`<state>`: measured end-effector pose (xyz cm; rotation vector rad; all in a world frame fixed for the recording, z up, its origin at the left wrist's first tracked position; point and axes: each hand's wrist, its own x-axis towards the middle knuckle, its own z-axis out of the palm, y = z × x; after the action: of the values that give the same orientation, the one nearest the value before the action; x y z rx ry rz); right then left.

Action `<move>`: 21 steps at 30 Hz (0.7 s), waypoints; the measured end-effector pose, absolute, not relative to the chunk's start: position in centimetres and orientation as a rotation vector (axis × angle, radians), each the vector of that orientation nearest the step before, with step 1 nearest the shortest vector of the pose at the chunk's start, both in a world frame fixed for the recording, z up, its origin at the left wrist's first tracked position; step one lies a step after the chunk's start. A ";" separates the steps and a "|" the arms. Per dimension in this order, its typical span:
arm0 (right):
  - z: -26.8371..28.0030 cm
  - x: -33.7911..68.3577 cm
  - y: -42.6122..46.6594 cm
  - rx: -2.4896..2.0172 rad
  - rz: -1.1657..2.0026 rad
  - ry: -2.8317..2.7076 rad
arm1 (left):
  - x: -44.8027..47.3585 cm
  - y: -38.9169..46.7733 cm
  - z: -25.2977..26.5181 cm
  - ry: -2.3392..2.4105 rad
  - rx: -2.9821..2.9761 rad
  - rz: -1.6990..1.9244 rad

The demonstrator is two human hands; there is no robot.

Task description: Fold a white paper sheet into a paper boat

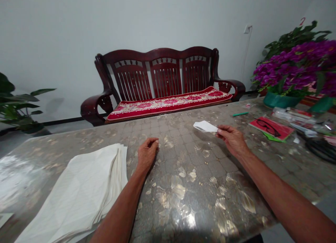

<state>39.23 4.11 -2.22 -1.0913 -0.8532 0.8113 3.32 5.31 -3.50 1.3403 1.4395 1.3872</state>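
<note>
My right hand [232, 137] pinches one end of a small folded white paper [204, 126] between thumb and fingers, just above the table. The paper's other end points left. My left hand [147, 152] rests on the table [181, 159] with its fingers curled together; whatever might be inside is hidden, and nothing shows sticking out. Beside my left forearm lies a stack of large white paper sheets [86, 180], its layered edges facing right.
At the right are a green pen [240, 114], a red booklet [283, 128] with eyeglasses [268, 126] on it, and purple flowers [291, 68] in a green pot [280, 100]. A wooden bench [168, 75] stands beyond the table. A leafy plant [21, 103] is at left.
</note>
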 end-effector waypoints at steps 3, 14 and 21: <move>-1.3 36.5 3.6 -1.169 0.622 -1.078 | 5.5 4.6 -2.8 1.194 1.168 1.359; -0.8 30.0 0.9 -0.833 -0.035 -1.891 | 9.6 4.4 -2.3 0.896 0.634 1.205; -1.1 29.5 0.7 -0.779 0.003 -1.898 | 9.0 4.8 -1.7 0.840 0.490 1.180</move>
<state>29.53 0.68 -1.10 -0.7791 -1.8976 0.0034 9.00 4.77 -1.68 0.4904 0.8404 1.1801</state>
